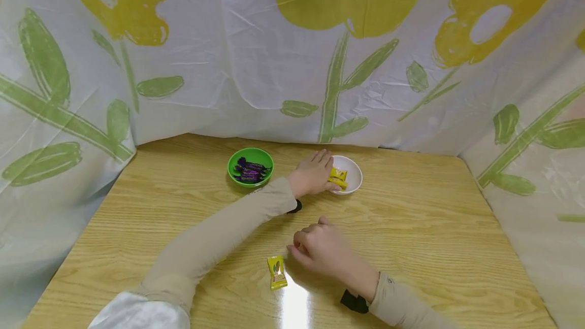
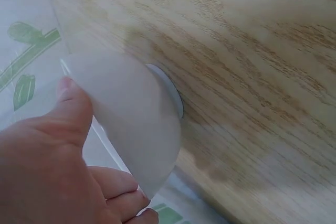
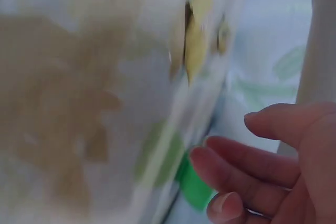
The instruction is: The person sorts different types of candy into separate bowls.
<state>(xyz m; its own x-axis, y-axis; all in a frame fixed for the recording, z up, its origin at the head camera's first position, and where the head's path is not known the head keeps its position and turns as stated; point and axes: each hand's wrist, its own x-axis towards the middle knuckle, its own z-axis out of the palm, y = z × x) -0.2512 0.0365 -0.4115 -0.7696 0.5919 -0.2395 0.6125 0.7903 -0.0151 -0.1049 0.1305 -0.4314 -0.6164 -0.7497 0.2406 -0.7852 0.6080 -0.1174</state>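
My left hand (image 1: 313, 172) rests over the left side of a white bowl (image 1: 355, 176) near the back of the table. In the left wrist view, the thumb and fingertips (image 2: 139, 195) lie at the bowl's rim. Yellow-wrapped candies (image 1: 338, 174) are inside the bowl, partly covered by that hand. Nearer the front, my right hand (image 1: 320, 248) hovers over the table, fingers loosely bent and holding nothing in the right wrist view. A yellow wrapped candy (image 1: 277, 272) lies on the table just left of it.
A green bowl (image 1: 233, 166) with several purple-wrapped candies (image 1: 251, 170) stands left of the white one. A bit of yellow (image 1: 223, 259) peeks out beside my left forearm. Flower-printed cloth (image 1: 247, 75) hangs around the back and sides of the wooden table (image 1: 411, 217).
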